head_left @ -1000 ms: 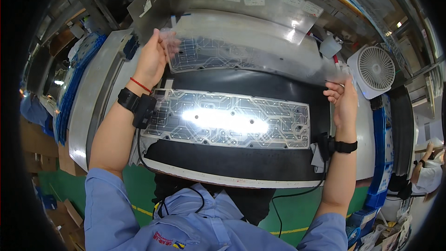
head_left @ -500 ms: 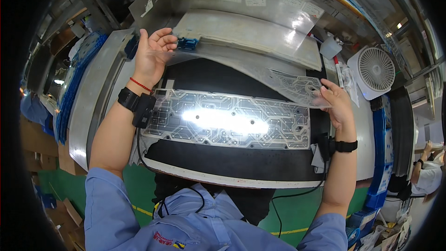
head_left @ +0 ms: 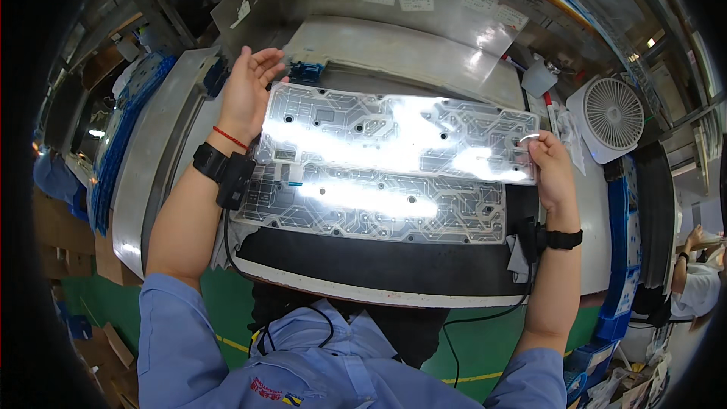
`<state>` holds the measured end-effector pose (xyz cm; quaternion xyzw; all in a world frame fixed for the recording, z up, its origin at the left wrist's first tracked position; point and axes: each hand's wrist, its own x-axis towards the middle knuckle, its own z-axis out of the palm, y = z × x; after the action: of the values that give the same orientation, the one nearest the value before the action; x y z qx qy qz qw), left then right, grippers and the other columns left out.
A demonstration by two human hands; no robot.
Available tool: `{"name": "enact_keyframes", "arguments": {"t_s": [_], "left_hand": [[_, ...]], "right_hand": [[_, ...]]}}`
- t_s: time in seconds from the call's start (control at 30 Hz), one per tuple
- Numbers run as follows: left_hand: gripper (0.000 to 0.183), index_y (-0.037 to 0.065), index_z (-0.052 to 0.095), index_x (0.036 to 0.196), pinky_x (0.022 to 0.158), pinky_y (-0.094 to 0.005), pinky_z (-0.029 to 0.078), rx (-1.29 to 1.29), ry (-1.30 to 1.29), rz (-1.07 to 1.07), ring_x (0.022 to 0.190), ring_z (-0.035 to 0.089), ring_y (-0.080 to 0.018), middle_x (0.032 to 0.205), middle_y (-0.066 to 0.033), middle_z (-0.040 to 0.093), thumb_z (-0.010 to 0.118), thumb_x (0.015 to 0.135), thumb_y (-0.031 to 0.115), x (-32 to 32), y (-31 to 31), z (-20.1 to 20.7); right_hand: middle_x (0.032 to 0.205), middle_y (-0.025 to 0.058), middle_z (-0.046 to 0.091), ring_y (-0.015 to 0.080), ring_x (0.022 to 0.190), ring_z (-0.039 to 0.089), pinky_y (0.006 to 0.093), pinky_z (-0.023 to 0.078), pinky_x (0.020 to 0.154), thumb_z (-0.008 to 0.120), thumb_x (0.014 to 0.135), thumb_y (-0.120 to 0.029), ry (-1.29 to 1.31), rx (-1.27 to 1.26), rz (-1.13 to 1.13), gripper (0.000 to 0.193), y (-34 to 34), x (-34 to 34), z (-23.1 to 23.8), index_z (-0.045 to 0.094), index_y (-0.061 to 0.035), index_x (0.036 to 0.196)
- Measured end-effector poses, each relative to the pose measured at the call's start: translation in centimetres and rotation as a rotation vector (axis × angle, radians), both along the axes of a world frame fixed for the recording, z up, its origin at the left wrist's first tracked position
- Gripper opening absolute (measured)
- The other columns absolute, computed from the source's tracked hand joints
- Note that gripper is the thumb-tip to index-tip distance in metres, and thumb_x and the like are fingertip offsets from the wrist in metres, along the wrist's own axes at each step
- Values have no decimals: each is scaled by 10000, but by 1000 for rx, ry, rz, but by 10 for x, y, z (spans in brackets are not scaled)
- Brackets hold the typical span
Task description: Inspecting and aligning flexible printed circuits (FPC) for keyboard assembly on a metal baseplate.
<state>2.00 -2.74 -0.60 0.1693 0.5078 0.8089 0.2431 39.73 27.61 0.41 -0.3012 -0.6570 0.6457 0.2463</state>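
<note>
A clear membrane circuit sheet [head_left: 341, 113] with printed traces and small dark holes is raised and spread flat, glaring with reflected light. My right hand [head_left: 551, 163] pinches its right edge between thumb and fingers. At the opposite end, my left hand [head_left: 254, 95] is open, fingers stretched out and palm beside the sheet's left edge; whether it touches cannot be made out. Below lies a second, similar membrane circuit sheet [head_left: 363, 226] on the black work mat [head_left: 363, 261]. The raised sheet covers its far edge.
Behind the mat stands a pale metal block [head_left: 394, 49] with a small blue part [head_left: 307, 70] at its left end. A white fan [head_left: 608, 117] and a bottle [head_left: 539, 76] are at the right. Blue trays [head_left: 625, 257] stack beside the bench; another person [head_left: 697, 280] is far right.
The raised sheet, curled and hanging between my hands before, is now flattened and facing up, nearer the lower sheet. My right hand dropped slightly; my left hand's fingers turned a little.
</note>
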Motion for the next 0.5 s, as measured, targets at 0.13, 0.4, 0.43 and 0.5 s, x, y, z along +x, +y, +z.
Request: {"name": "enact_keyframes", "arguments": {"t_s": [0.13, 0.4, 0.43, 0.5], "left_hand": [[388, 24, 545, 1097, 854, -279, 463, -21, -79, -142, 930, 572, -162, 1050, -102, 612, 385, 996, 363, 8, -1, 6], [290, 45, 572, 1088, 648, -223, 461, -332, 129, -320, 733, 581, -97, 955, -57, 655, 424, 989, 275, 16, 5, 5], [274, 56, 570, 1072, 640, -214, 454, -347, 132, -325, 726, 572, -85, 951, -50, 652, 427, 988, 273, 20, 6, 8], [241, 77, 568, 1040, 624, -196, 440, -377, 138, -334, 712, 555, -61, 943, -38, 644, 433, 986, 269, 29, 7, 16]], "right_hand": [[931, 25, 627, 71, 718, 573, 172, 440, 591, 495, 940, -93, 37, -56, -88, 158, 0, 1, 5, 536, -48, 1085], [914, 30, 627, 82, 728, 573, 187, 424, 589, 482, 941, -98, 105, -49, -232, 146, 9, 4, 3, 527, -48, 1071], [918, 31, 629, 82, 729, 574, 189, 427, 591, 484, 943, -101, 123, -48, -241, 145, 10, 5, 1, 525, -49, 1073], [927, 36, 633, 84, 730, 576, 194, 436, 593, 487, 946, -107, 155, -47, -260, 145, 11, 7, 0, 520, -50, 1075]]}}
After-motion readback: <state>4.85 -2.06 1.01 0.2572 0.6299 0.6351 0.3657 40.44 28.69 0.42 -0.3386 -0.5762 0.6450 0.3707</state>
